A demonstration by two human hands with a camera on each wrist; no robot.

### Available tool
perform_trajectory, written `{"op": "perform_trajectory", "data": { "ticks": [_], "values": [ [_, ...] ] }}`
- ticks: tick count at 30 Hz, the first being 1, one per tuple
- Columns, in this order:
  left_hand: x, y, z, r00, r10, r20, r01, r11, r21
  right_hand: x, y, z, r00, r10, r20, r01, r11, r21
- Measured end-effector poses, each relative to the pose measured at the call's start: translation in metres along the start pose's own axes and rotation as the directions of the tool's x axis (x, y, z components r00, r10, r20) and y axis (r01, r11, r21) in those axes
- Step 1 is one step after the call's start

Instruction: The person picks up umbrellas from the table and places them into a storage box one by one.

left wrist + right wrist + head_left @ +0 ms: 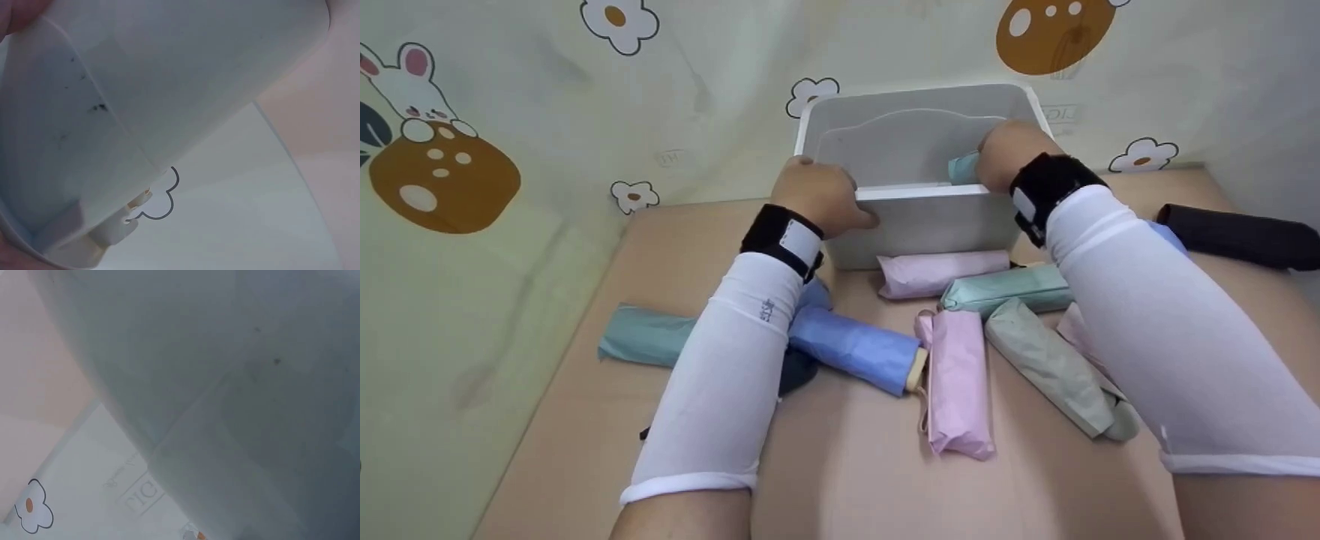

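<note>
Umbrellas (851, 346) lay mostly outside our tub (922, 225), one apparently inside; it stood by the worktop's (870, 487) back edge, our left hand (817, 195) and right hand (1011, 157) both curled round its rim (919, 192).

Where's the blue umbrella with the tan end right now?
Head view, just below centre: the blue umbrella lies in front of the bin, between the left sleeve and, on its right, the nearest pink umbrella.

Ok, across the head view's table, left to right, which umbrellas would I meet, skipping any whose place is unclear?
Teal umbrella, beige-ended blue umbrella, nearest pink umbrella, grey-green umbrella, black umbrella.
</note>
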State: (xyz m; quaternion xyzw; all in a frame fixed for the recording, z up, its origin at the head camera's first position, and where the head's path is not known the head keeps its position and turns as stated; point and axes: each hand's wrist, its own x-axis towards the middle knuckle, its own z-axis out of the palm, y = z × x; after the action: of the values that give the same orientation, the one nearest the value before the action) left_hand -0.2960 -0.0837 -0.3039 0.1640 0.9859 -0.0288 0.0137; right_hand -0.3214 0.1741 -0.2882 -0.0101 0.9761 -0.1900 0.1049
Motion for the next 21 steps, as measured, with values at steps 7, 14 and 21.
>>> {"op": "perform_trajectory", "data": {
  "ticks": [7, 14, 21],
  "values": [
    [0.0005, 0.0009, -0.0003, 1.0, -0.001, 0.007, 0.001, 1.0, -0.001, 0.0027, 0.0014, -0.0014, 1.0, -0.009, 0.02, 0.009, 1.0, -0.022],
    [0.0001, 0.0003, 0.0006, 1.0, -0.001, -0.004, 0.001, 1.0, -0.003, 0.0053, 0.0022, -0.0015, 0.997, -0.075, 0.004, 0.075, 0.991, -0.113],
    [-0.0001, 0.0004, 0.0007, 1.0, -0.003, -0.005, 0.003, 1.0, -0.007, 0.0036, 0.0007, -0.0023, 0.997, -0.069, 0.018, 0.071, 0.991, -0.115]
  ]
}}
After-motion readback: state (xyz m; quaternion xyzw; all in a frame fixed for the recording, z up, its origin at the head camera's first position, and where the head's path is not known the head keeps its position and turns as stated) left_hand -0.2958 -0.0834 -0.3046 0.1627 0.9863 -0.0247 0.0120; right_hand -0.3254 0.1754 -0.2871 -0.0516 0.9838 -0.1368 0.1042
